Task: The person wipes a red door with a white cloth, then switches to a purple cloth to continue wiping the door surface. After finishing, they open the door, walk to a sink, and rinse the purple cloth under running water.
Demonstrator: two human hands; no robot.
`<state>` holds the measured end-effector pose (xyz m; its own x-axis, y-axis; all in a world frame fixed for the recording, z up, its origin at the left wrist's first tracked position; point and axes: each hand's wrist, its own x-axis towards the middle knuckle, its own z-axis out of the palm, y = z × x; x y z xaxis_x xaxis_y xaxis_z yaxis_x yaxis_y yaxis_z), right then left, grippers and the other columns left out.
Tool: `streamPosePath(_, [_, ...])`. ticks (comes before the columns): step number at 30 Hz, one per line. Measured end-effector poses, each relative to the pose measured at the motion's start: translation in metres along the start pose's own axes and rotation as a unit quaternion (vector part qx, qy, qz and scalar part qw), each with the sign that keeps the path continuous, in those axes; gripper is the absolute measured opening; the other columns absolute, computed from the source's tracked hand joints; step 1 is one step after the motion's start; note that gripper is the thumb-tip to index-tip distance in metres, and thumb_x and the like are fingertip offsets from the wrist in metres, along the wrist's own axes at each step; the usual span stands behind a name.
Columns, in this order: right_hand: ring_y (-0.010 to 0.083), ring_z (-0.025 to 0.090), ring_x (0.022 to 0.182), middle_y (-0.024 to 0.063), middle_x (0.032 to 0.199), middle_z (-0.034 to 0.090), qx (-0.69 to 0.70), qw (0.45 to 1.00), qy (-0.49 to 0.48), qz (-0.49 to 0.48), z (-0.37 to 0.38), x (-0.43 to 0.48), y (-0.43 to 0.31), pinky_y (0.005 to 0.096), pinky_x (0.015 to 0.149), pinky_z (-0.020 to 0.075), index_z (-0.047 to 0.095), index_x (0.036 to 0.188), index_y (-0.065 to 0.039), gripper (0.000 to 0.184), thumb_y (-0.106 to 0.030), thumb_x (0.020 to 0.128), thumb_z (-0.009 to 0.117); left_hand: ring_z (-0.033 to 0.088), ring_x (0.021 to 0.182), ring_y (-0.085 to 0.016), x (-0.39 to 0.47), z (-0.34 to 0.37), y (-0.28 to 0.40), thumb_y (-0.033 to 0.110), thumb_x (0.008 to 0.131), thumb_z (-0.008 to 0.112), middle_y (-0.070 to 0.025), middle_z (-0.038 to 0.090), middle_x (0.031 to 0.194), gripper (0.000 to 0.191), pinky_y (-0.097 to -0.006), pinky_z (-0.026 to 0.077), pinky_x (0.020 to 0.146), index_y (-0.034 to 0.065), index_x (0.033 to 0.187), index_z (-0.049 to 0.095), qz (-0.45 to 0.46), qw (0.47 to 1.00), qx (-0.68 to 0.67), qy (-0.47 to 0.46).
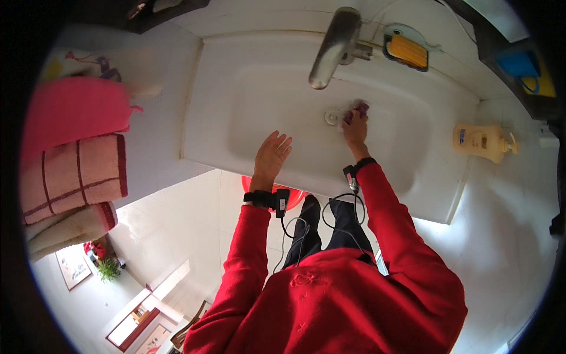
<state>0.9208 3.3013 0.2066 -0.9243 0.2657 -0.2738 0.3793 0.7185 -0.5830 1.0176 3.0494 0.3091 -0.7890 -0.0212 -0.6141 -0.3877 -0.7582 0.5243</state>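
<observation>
My right hand grips a small purple cloth or scrubber against the basin floor, just right of the drain. Its exact kind is blurred. My left hand is empty, fingers apart, over the front part of the white washbasin. A metal faucet reaches over the basin from the back wall, above the drain. No running water can be made out. Both wrists wear black bands with small cabled devices.
An orange soap bar lies in a dish right of the faucet. A pump bottle is at the right. Towels and a pink cloth item hang at the left. A red plastic basin shows below the sink's front edge.
</observation>
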Motion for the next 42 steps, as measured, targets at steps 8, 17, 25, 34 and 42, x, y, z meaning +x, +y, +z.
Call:
streamPosePath(8, [0.0425,0.053,0.097,0.0243,0.121,0.041,0.043,0.988,-0.072,-0.126,0.08,0.01,-0.107,0.0466,0.083,0.0472,0.047,0.124,-0.016,0.052,-0.014,0.075,0.064,0.052,0.107,-0.025,-0.048,-0.019,0.017,0.022,0.093,0.05,-0.0138,0.049,0.123,0.038,-0.0338,0.044,0.091,0.0036,0.126,0.046,0.036,0.997,0.006,0.07])
streamPosePath(17, [0.0397,0.052,0.102,0.0208,0.119,0.046,0.107,0.916,-0.257,-0.288,0.148,-0.031,-0.176,0.0445,0.087,0.0449,0.054,0.121,-0.019,0.051,-0.019,0.072,0.065,0.058,0.088,-0.019,-0.077,-0.044,0.013,0.019,0.09,0.055,-0.0068,0.06,0.101,0.026,-0.0296,0.048,0.078,0.0059,0.112,0.056,0.021,0.996,-0.012,0.091])
streamPosePath(25, [0.0311,0.055,0.098,0.0182,0.104,0.057,0.175,0.8,-0.398,-0.413,0.115,-0.086,-0.189,0.0394,0.084,0.0452,0.063,0.105,-0.012,0.032,-0.007,0.074,0.058,0.06,0.083,-0.018,-0.08,-0.037,0.006,0.019,0.09,0.055,-0.006,0.063,0.094,0.023,-0.029,0.048,0.076,0.0064,0.109,0.058,0.007,0.998,-0.037,0.049])
streamPosePath(34, [0.035,0.057,0.086,0.0202,0.104,0.054,0.075,0.779,-0.37,-0.5,0.123,-0.09,-0.195,0.0429,0.076,0.0466,0.059,0.111,-0.013,0.034,-0.015,0.078,0.06,0.059,0.08,-0.015,-0.09,-0.049,0.013,0.015,0.089,0.055,-0.0021,0.063,0.088,0.02,-0.0273,0.047,0.072,0.0066,0.107,0.058,0.035,0.995,-0.086,0.03])
streamPosePath(42, [0.0369,0.056,0.094,0.0173,0.109,0.051,-0.068,0.843,-0.389,-0.365,0.03,-0.075,-0.076,0.046,0.077,0.0463,0.056,0.11,-0.02,0.039,-0.018,0.072,0.062,0.057,0.076,-0.013,-0.087,-0.042,0.013,0.015,0.09,0.055,0.0003,0.061,0.083,0.017,-0.0256,0.047,0.07,0.0065,0.104,0.059,-0.001,0.997,-0.053,0.06])
